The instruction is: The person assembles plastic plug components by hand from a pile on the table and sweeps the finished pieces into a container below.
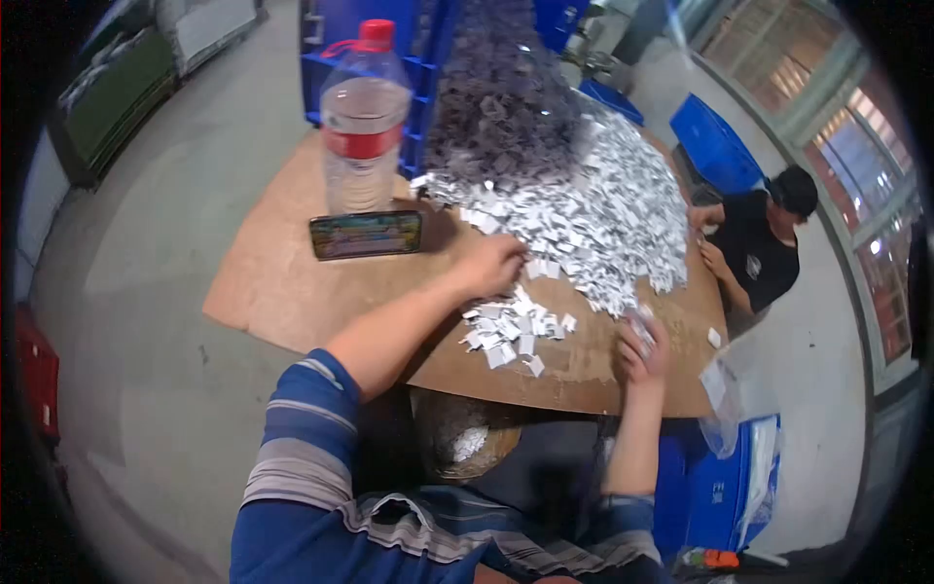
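A large heap of small, flat white pieces (pixel 623 195) covers the far right of the brown tabletop (pixel 282 282). My left hand (pixel 489 266) is at the heap's near edge, its fingers curled down and pressed together; what is between them is hidden. Just below it lies a smaller group of loose white pieces (pixel 508 331). To the right, my right hand (pixel 644 347) is closed above the table with small white pieces showing between its fingers, slightly blurred.
A water bottle (pixel 365 127) stands behind a propped phone (pixel 367 236). Dark grey pieces (pixel 506 107) rise behind the white heap. A co-worker (pixel 764 243) works at the right edge. Blue bins (pixel 715 146) and a clear plastic bag (pixel 721 404) are nearby.
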`<state>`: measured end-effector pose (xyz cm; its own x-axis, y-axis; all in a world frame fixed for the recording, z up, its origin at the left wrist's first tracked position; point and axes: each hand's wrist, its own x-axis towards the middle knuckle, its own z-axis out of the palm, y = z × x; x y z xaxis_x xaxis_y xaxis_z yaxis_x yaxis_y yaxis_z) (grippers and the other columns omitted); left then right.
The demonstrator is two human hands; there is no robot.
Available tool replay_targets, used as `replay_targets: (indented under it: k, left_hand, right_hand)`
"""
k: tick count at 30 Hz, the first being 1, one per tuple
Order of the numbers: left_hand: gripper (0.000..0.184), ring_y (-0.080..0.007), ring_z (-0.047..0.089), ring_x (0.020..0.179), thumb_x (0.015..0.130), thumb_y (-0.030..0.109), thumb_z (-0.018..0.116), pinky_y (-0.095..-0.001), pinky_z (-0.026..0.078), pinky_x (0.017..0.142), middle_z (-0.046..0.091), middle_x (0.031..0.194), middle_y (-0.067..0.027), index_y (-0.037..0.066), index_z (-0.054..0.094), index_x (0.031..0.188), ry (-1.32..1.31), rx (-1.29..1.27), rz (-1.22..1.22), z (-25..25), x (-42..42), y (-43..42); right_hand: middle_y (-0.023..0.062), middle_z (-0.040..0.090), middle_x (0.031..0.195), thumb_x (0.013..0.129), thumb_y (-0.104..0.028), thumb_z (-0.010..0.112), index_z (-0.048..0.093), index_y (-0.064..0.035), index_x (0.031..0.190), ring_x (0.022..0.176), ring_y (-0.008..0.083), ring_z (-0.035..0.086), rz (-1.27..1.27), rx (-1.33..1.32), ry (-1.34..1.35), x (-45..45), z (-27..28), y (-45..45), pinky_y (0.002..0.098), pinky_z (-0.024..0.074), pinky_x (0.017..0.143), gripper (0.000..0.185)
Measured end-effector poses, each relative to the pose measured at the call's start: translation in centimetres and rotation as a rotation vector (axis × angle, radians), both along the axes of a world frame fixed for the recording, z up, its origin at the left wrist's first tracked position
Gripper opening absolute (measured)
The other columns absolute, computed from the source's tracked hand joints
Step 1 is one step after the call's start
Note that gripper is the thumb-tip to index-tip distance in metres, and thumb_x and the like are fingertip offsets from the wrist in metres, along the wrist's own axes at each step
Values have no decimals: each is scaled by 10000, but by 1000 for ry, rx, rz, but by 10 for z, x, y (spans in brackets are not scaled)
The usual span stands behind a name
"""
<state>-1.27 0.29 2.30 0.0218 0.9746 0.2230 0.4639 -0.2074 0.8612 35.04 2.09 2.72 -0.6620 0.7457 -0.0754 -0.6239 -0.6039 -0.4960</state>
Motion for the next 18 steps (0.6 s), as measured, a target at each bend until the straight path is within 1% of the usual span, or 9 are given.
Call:
replay_targets:
  k: [2,3,6,7,9,10,12,17,18]
  left_hand:
    - [309,-314,670,956,984,216,526,-412,542,863,713,1109,-157,20,682,1166,283,234,-127,-25,5,16]
    - [334,-343,650,1000,985,246,519,-430,525,901,697,1139,-169,20,677,1172,269,267,-150,-31,9,15]
    - [389,-373,616,1048,968,314,547,-433,506,932,665,1182,-182,11,669,1178,335,379,-212,-42,23,18]
    - [396,-370,614,1043,960,330,560,-433,504,928,667,1172,-178,9,678,1160,370,385,-231,-43,25,17]
    - [390,-379,618,1017,949,345,563,-444,506,911,674,1135,-178,14,691,1113,330,365,-245,-47,27,13]
    - [388,-388,623,991,939,360,567,-455,508,894,680,1098,-178,20,705,1066,292,357,-251,-48,29,12]
    - [397,-406,631,939,917,390,573,-476,512,859,693,1025,-179,31,731,971,217,350,-240,-44,31,14]
    - [389,-412,631,915,905,393,591,-476,518,832,694,960,-182,35,742,899,197,328,-179,-43,34,10]
    - [389,-412,631,915,905,393,591,-476,518,832,694,960,-182,35,742,899,197,321,-176,-42,33,9]
  right_hand:
    - [95,575,876,1008,-177,479,525,-74,1224,534,112,422,61,112,95,33,11,-49,237,295,387,243]
    - [86,545,797,1018,-214,475,522,-64,1180,521,116,420,91,162,149,54,15,-72,252,304,384,226]
    - [103,628,936,1026,-262,488,555,-28,1235,522,101,440,-861,55,-301,142,-17,-125,243,331,346,322]
    - [103,628,936,1026,-262,488,555,-28,1235,522,101,440,-860,48,-309,159,-28,-136,243,331,346,322]
    - [130,677,964,959,-331,638,591,-1,1241,674,167,613,-1081,49,-1395,194,-64,-154,285,477,452,438]
    - [130,677,964,959,-331,638,591,-1,1241,674,167,613,-1090,48,-1407,231,-100,-142,285,477,452,438]
    - [176,705,983,896,-302,712,629,28,1186,722,259,656,-661,897,-2745,327,-193,-168,357,561,656,447]
    - [187,714,1008,885,-218,725,688,43,1057,864,282,686,-1111,560,-2266,153,-50,-137,350,553,814,314]
    - [155,717,975,896,-191,712,691,39,1043,841,256,677,-1102,658,-2077,122,-36,-124,334,546,791,275]
